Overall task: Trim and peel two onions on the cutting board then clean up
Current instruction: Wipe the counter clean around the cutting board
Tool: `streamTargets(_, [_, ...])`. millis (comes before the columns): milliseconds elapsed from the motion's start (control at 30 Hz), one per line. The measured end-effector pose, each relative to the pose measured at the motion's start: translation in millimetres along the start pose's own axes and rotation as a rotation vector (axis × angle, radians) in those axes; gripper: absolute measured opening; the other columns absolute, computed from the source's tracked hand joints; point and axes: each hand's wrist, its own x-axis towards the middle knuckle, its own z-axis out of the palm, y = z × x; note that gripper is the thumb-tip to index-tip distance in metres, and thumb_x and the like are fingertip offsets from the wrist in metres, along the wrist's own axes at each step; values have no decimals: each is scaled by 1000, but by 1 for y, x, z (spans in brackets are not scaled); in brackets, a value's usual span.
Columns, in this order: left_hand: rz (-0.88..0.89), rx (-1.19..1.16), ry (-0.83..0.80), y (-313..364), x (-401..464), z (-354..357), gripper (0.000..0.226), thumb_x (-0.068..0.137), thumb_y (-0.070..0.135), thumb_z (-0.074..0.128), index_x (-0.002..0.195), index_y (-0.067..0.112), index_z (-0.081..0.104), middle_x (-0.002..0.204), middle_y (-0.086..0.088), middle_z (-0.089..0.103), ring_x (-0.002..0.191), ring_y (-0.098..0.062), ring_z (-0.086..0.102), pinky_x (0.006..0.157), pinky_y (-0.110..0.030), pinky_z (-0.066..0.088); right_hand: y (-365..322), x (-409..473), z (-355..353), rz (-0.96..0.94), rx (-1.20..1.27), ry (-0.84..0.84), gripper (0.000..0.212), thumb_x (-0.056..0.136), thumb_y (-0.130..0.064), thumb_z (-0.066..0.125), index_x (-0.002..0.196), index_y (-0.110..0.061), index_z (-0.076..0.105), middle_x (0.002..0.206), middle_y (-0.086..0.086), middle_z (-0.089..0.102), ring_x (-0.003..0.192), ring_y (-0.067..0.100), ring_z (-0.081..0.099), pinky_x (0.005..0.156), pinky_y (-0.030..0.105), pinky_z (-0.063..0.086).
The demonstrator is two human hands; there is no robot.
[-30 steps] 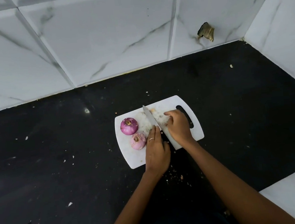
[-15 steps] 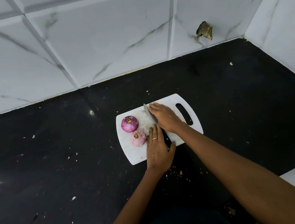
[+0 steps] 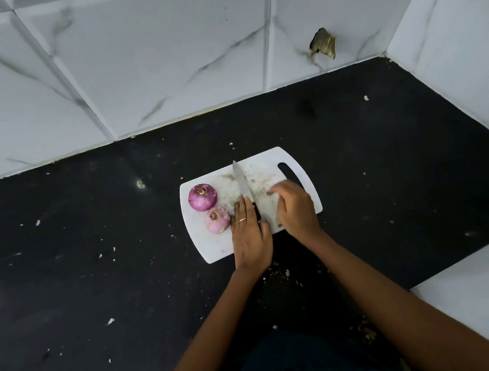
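The left hand (image 3: 251,238) lies flat on the knife (image 3: 243,185); its fingers are straight and press on the handle, and the blade points away from the fingertips, across the board (image 3: 213,250). Just left of these fingers sits the pale onion (image 3: 217,219), very near the ring finger. The dark onion (image 3: 202,197) stands a little further left and away, touching or almost touching the pale one. The right hand (image 3: 295,207) is blurred; its fingers are bent over the board surface right of the blade, and I cannot tell if they hold something. Small scraps (image 3: 277,274) lie on the counter (image 3: 96,257) near the left wrist.
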Motion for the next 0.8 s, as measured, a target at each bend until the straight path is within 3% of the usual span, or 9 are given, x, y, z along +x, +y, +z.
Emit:
streamTargets(67, [-16, -47, 4, 0, -1, -1, 67, 93, 35, 17, 155, 9, 12, 163, -8, 12, 150, -16, 7, 117, -21, -3, 2, 18, 9, 34, -104, -122, 37, 88, -4, 39, 117, 0, 62, 122, 16, 61, 120, 29, 53, 102, 39, 42])
streamTargets(133, [-39, -111, 9, 0, -3, -2, 67, 94, 38, 16, 154, 11, 14, 163, -7, 14, 150, -13, 9, 119, -23, 0, 4, 31, 17, 35, -230, -332, 42, 100, -17, 37, 139, 0, 43, 148, 18, 39, 140, 29, 30, 116, 38, 21])
streamTargets(233, [-32, -210, 36, 2, -3, -4, 65, 96, 43, 17, 154, 12, 19, 162, -6, 19, 149, -12, 13, 122, -28, 7, 4, 38, 24, 24, -353, -563, 57, 103, -39, 23, 151, -8, 18, 160, 9, 9, 148, 20, 2, 119, 40, 1])
streamTargets(333, [-19, -243, 52, 1, -6, -6, 65, 98, 44, 17, 153, 10, 23, 160, -9, 23, 149, -14, 16, 123, -32, 10, 5, 18, 18, -71, -426, -628, 59, 102, -43, 12, 152, -12, 8, 161, 5, 0, 148, 15, -6, 119, 38, -6])
streamTargets(467, [26, -214, 36, -3, -19, -1, 73, 94, 54, 13, 153, 12, 20, 161, -4, 20, 147, -6, 12, 122, -29, 8, 6, -32, 1, -170, -387, -578, 75, 89, -49, -7, 152, -9, 8, 160, 5, 4, 147, 13, -5, 120, 35, -6])
streamTargets(600, [92, -209, 39, -7, -38, 14, 69, 94, 53, 13, 153, 18, 13, 162, 2, 13, 148, -3, 6, 123, -31, 5, -1, -69, 1, -199, -251, -499, 62, 96, -36, 10, 149, -5, 24, 156, 11, 25, 146, 18, 14, 120, 35, 5])
streamTargets(700, [165, -292, 74, -9, -51, 17, 68, 98, 51, 21, 154, 12, 19, 162, -1, 15, 150, -9, 10, 123, -31, 10, -6, -83, -5, -70, 54, -254, 48, 99, -29, 29, 124, -4, 61, 125, 14, 62, 121, 24, 56, 104, 42, 41])
streamTargets(767, [196, -325, 154, -14, -57, 16, 71, 100, 55, 21, 153, 8, 25, 161, -5, 22, 149, -12, 16, 121, -28, 15, -8, -79, -12, 28, 159, 5, 38, 98, -25, 36, 101, -4, 67, 99, 8, 68, 95, 21, 63, 84, 41, 50])
streamTargets(800, [183, -331, 200, -16, -59, 15, 72, 100, 57, 20, 152, 7, 27, 160, -5, 25, 148, -12, 18, 120, -27, 16, -9, -74, -14, 55, 137, 93, 34, 97, -22, 38, 98, -4, 67, 97, 6, 67, 93, 19, 62, 82, 40, 50])
